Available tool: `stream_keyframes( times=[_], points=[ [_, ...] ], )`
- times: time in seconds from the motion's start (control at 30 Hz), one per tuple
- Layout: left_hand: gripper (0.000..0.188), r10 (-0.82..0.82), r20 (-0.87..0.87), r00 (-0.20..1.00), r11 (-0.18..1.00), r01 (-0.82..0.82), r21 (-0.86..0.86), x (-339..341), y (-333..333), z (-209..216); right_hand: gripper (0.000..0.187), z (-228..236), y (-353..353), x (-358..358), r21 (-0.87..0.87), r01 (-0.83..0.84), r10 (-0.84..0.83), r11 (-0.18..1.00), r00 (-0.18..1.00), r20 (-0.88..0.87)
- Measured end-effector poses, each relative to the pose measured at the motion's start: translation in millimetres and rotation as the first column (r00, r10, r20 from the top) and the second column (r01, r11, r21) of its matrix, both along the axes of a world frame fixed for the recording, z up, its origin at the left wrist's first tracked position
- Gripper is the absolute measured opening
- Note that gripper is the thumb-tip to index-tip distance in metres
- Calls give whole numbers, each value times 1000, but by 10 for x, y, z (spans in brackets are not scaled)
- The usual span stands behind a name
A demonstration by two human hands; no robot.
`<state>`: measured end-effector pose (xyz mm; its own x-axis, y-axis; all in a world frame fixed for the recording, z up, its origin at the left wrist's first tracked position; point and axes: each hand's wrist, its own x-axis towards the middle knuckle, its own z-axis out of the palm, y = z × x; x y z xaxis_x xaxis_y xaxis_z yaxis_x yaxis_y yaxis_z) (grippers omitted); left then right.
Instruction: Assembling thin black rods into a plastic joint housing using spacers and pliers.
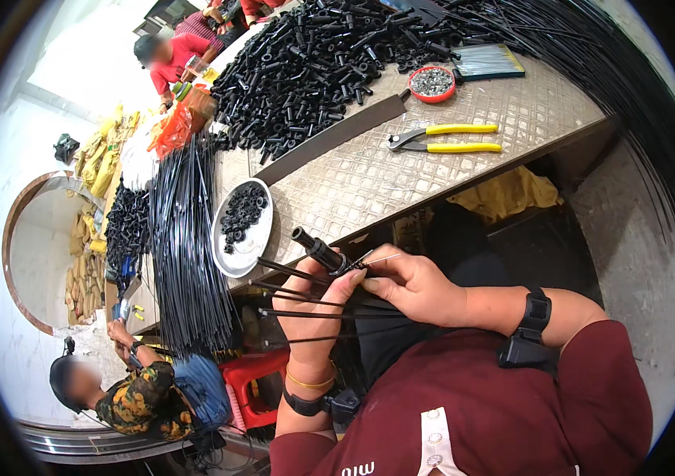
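My left hand (305, 305) is closed around a stepped black tubular fitting (321, 251), which points up and to the left. Several thin black rods (298, 314) run through and past the same hand, with their ends sticking out to the left. My right hand (417, 287) meets it at the base of the fitting, thumb and fingers pinched together. A thin silvery wire (383, 259) shows between the two hands; exactly how it is gripped is hidden by the fingers. Nearest the hands, a round metal dish (267, 236) holds small black rings.
Yellow-handled nippers (456, 138), a red bowl of small metal bits (432, 84) and a tray of thin wires (490, 62) lie on the table. A dark bar (337, 136) fronts heaped black fittings (290, 87). Rod bundles (186, 246) hang over edges. Co-workers (135, 397) sit left.
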<state>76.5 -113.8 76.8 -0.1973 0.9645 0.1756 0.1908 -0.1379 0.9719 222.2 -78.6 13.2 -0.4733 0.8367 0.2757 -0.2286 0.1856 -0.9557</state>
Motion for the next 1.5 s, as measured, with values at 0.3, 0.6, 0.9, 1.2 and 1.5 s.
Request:
stream_keyframes(
  times=[0.3,0.6,0.9,1.2,1.5],
  points=[
    [27,-60,-34,998,998,59,-28,-145,-3,-53,14,20,90,0,366,48,-113,929,981,160],
    [35,-132,93,987,991,133,-6,-285,-47,-117,15,83,149,-72,-47,-145,150,988,977,150],
    [39,-3,222,975,999,-8,49,-223,-46,-245,16,41,188,-174,-24,-110,113,994,973,200],
    [24,48,156,987,998,-54,35,-253,-72,-303,15,35,148,-173,-31,-104,108,994,965,237],
    [30,48,196,979,999,-44,-23,-285,-81,-296,13,-81,168,-237,-303,-170,220,938,965,142]
  ],
)
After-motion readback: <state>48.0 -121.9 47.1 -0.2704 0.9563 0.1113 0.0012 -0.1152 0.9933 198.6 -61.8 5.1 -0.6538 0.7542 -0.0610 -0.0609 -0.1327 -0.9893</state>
